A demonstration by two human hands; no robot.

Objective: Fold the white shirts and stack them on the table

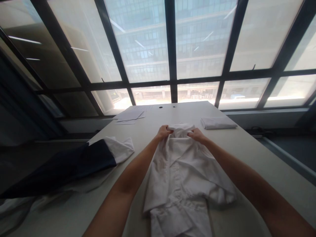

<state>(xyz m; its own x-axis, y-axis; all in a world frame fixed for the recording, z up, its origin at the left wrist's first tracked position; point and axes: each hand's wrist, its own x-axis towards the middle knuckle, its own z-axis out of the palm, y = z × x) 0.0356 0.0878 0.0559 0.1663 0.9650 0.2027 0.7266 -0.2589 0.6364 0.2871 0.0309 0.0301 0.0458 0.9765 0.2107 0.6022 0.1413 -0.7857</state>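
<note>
A white button-up shirt (pixel 182 164) lies spread on the white table, its collar end pointing away from me and its lower part running out of view at the bottom. My left hand (pixel 164 132) is closed on the left side of the collar. On the opposite side of the collar, my right hand (pixel 197 135) grips the fabric with bent fingers. Between the two hands the collar is raised a little and held stretched. Creases run across the front and the short sleeves.
Dark blue and white garments (pixel 98 158) are heaped along the table's left edge. Paper sheets (pixel 130 116) lie at the far left, and a folded white cloth (pixel 218 123) at the right. Behind the table (pixel 187 113) stand large framed windows (pixel 197 42).
</note>
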